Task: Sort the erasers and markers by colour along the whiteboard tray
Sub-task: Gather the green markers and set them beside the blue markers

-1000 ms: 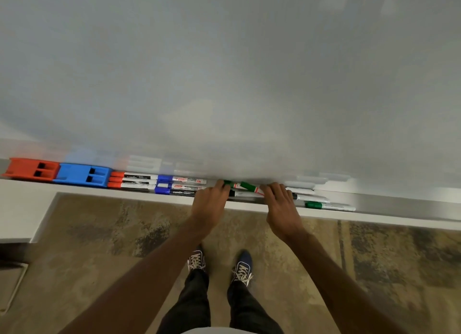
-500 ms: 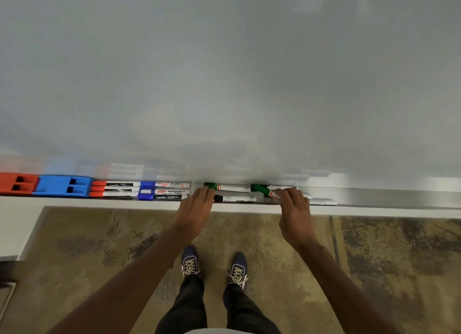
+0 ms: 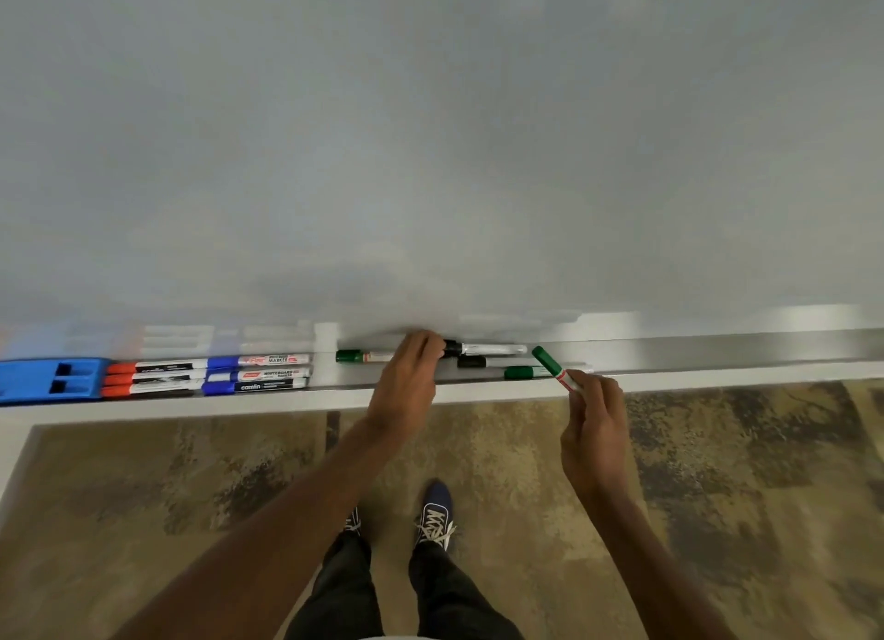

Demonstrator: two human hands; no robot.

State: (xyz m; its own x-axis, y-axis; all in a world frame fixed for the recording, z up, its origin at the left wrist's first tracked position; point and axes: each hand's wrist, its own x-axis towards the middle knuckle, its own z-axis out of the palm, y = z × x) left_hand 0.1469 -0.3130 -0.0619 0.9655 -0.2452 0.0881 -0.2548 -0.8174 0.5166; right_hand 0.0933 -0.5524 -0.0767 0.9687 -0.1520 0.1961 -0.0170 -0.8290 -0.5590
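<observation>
Bare forearms (image 3: 287, 505), dark charcoal trousers (image 3: 430, 591), navy low-top sneakers (image 3: 433, 500) with white laces (image 3: 436, 527), pale hem of upper garment (image 3: 387, 637) at lower frame edge.

Wall: a pale grey-white whiteboard (image 3: 430, 137) fills the whole upper view, smooth and faintly glossy, with blurred reflections along its lower edge.
Ledge: a plain white strip (image 3: 191, 407) runs the full width beneath it and turns downward at the far left.
Floor: carpet (image 3: 717, 472) mottled in tan, olive and dark brown, with blockier patches toward the right.
Light: soft and even, with no hard shadows; a brighter sheen shows low on the board at the right.
</observation>
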